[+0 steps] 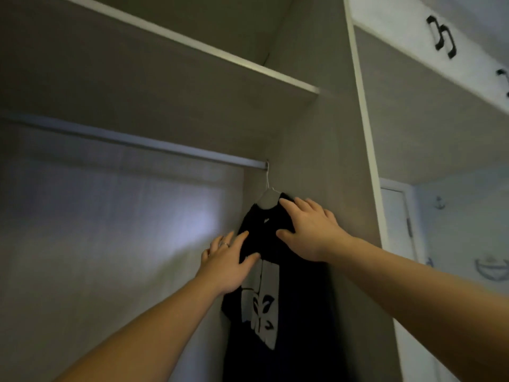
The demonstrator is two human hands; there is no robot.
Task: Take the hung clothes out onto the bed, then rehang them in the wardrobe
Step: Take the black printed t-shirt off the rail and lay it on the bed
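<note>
The wardrobe (316, 139) fills most of the frame, with flat, matte grey-beige panels. A plain board shelf (165, 48) with a pale front edge runs across the top. Below it a smooth round metal rail (137, 140) slants from the left edge toward the centre.

A dark T-shirt (292, 343) of soft, limp cloth hangs at the rail's far right end against the side panel, just right of centre. A blocky pale print sits on its chest.

The right hand (311, 230) grasps the shirt's shoulder, fingers curved over the top and thumb on the front, probably to steady the hanger. The left hand (228, 267) lies released on the other shoulder, fingers fairly straight and thumb pressing the cloth, likely smoothing it.

A thin white wire hanger (267, 186) hooks over the rail. A slim ring (224, 244) sits on one left finger.
</note>
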